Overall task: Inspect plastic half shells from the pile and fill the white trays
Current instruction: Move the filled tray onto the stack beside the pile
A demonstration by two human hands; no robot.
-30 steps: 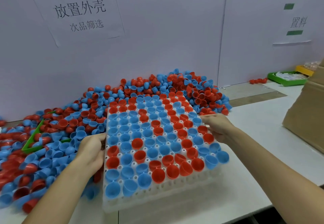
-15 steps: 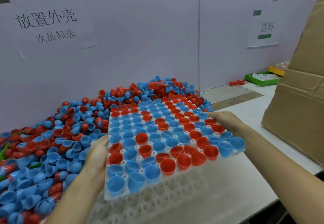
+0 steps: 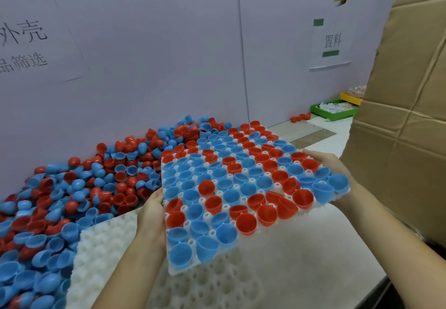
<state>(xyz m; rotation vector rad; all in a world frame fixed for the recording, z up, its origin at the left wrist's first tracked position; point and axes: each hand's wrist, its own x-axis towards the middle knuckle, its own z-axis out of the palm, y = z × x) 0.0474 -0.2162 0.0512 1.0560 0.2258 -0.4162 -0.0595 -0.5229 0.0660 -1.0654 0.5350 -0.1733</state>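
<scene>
A white tray (image 3: pixel 173 269) packed with red and blue half shells (image 3: pixel 217 188) hangs in the air above the table. My left hand (image 3: pixel 152 214) grips its left edge and my right hand (image 3: pixel 330 163) grips its right edge. Below it lies an empty white tray (image 3: pixel 106 250) with bare dimples. A big pile of loose red and blue half shells (image 3: pixel 72 192) covers the table to the left and behind, up against the wall.
A tall cardboard box (image 3: pixel 405 115) stands close on the right, beside my right hand. Behind it sit a green bin (image 3: pixel 333 111) and a yellow bin (image 3: pixel 350 97). Three or so red shells (image 3: pixel 300 116) lie by the wall. Paper signs hang on the wall.
Both hands have lifted the filled tray off the stack and carried it to the right, baring the empty tray beneath. The view has swung right, toward the cardboard box.
</scene>
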